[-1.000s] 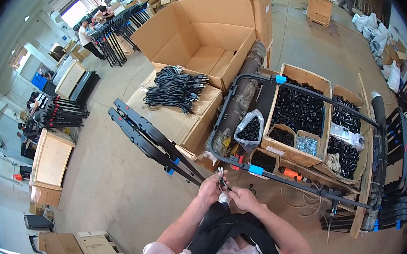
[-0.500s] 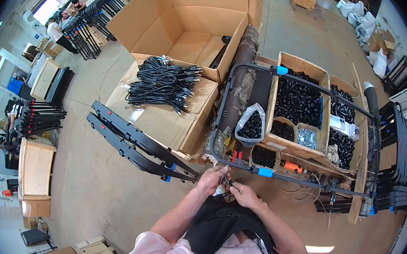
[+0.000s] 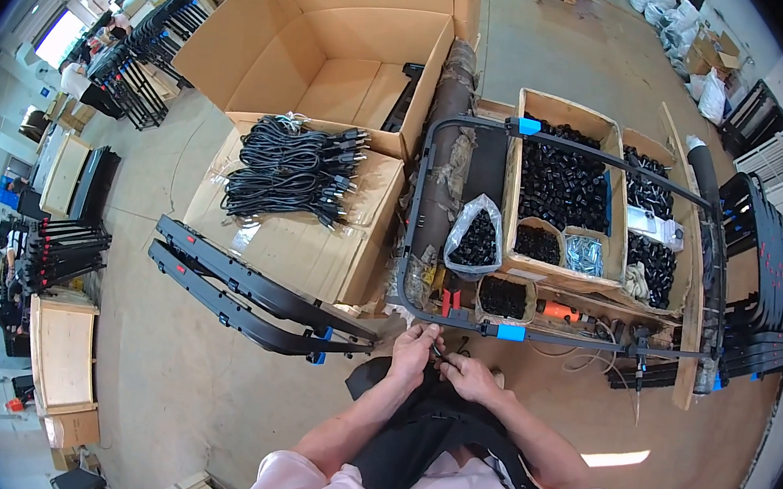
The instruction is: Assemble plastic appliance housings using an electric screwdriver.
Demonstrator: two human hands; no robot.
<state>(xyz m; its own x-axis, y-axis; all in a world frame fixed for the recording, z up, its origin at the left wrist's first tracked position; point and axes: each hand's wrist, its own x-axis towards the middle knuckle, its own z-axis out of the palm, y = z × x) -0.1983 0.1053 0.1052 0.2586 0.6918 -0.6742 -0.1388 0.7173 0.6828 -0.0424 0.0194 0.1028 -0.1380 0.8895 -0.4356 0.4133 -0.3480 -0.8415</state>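
My left hand [image 3: 413, 353] is closed in a pinch on a thin black cable [image 3: 438, 353], just below the near bar of a black tubular frame [image 3: 582, 342]. Close beside it, my right hand [image 3: 470, 378] also pinches this cable, and a small thin loop sticks up past its fingers. Most of the cable is hidden by my fingers and the black apron. The frame, with blue wraps on its bars, lies across the workbench. A bundle of black cables [image 3: 292, 172] rests on a cardboard box ahead to the left.
Wooden bins hold black plastic parts [image 3: 565, 182] and silver screws [image 3: 584, 255]. A plastic bag [image 3: 475, 239] of black pieces stands inside the frame, near red-handled pliers [image 3: 450, 300]. Two dark curved rails [image 3: 250, 277] jut out at left. An open carton [image 3: 352, 78] stands behind.
The view has shifted slightly. My hands stay close together on the cable below the frame bar, and a thin loop now shows above my right fingers.
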